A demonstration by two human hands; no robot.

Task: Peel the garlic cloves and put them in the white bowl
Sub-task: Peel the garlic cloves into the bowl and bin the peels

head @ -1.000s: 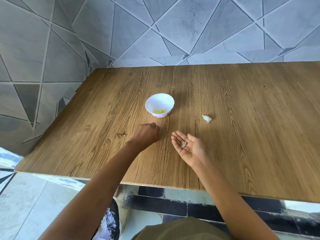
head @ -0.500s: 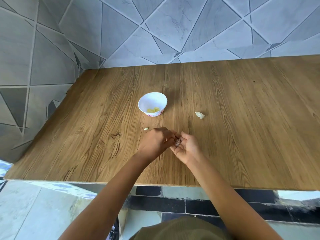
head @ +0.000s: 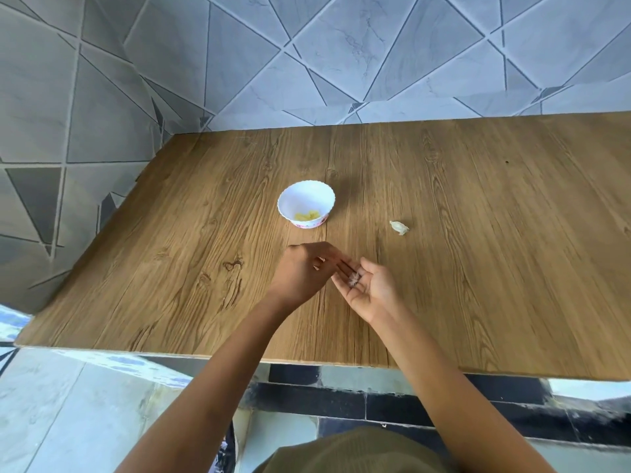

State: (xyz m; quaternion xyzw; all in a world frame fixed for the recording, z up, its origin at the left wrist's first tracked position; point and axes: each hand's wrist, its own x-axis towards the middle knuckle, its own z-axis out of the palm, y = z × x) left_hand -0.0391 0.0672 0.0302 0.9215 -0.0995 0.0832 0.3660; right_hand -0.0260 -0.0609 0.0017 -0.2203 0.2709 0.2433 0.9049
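Note:
The white bowl [head: 306,199] stands mid-table with several peeled yellow cloves [head: 307,216] inside. An unpeeled garlic clove [head: 399,227] lies on the wood to the bowl's right. My right hand [head: 372,295] is held palm up in front of the bowl, fingers relaxed, with scraps of papery garlic skin [head: 353,278] lying on the palm. My left hand [head: 304,274] reaches across from the left, and its straight first two fingers touch the skin scraps. Its other fingers are curled under. No clove shows in either hand.
The wooden table [head: 478,268] runs back to a grey tiled wall [head: 341,56] behind and on the left. Its front edge is close under my forearms, with a tiled floor below.
My left hand left the table in front of the bowl and came right to my right palm. A small clove seen on the table half a second ago is out of sight now.

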